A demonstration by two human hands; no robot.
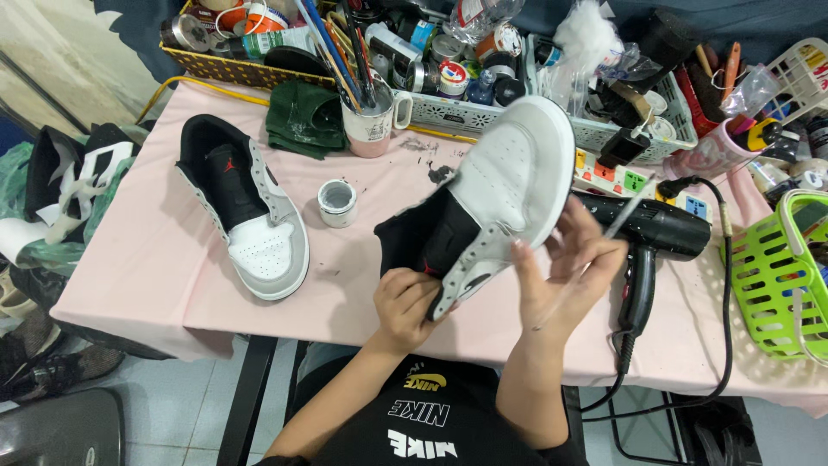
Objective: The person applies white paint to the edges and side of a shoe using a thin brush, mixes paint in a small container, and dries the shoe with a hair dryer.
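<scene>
My left hand [404,308] grips the black ankle opening of a white and black high-top sneaker [504,185], held tilted in the air with its toe pointing up and away. My right hand [565,274] rests against the sneaker's side near the lace eyelets and pinches a thin paintbrush [625,214] whose handle sticks up to the right. The matching sneaker [246,207], laceless with a grey toe, lies on the pink tablecloth [155,267] to the left. A small open white paint jar [337,203] stands between the two shoes.
A black hair dryer [651,237] lies at the right with its cord trailing off the table. A mug of brushes [371,121], a green cloth [304,116], white and yellow baskets of jars and bottles line the back. A green basket [780,276] sits far right.
</scene>
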